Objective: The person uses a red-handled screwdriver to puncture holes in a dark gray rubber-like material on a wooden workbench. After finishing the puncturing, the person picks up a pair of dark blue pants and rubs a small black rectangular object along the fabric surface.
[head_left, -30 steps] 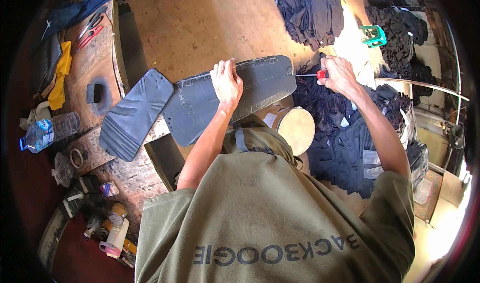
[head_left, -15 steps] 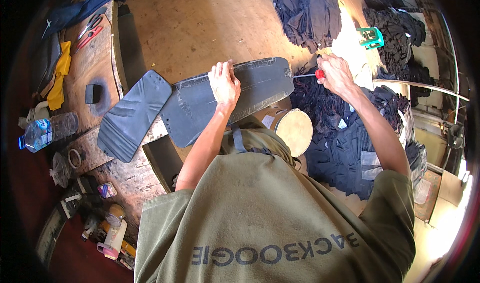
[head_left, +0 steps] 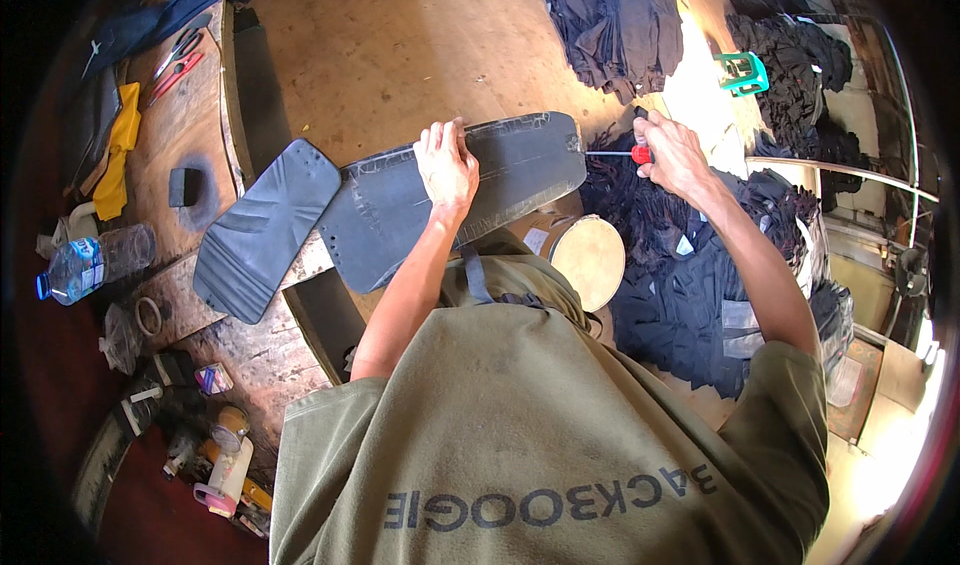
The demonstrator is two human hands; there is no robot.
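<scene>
A long dark flat panel (head_left: 525,165), scuffed and with small holes near its ends, lies slanting in front of me. My left hand (head_left: 447,170) is closed over its far edge, fingers curled round the rim. In my right hand (head_left: 677,157) is a screwdriver (head_left: 641,154) with a red and black handle, gripped closed. Its thin metal shaft points left and meets the panel's right end; the tip cannot be made out clearly. Beside the panel's left end, a second dark panel (head_left: 268,230) with moulded ridges rests on the wooden bench (head_left: 265,350).
A round wooden-topped drum (head_left: 588,263) stands close under the panel. Dark garments are piled (head_left: 670,305) at the right, with another stack (head_left: 615,25) farther off. Scissors (head_left: 182,50), a dark block (head_left: 184,187) and a plastic bottle (head_left: 95,263) lie on the left.
My right hand and the screwdriver handle have shifted slightly nearer and to the right, with the fingers changed in pose. Both panels have moved a touch left. My left hand keeps its grip.
</scene>
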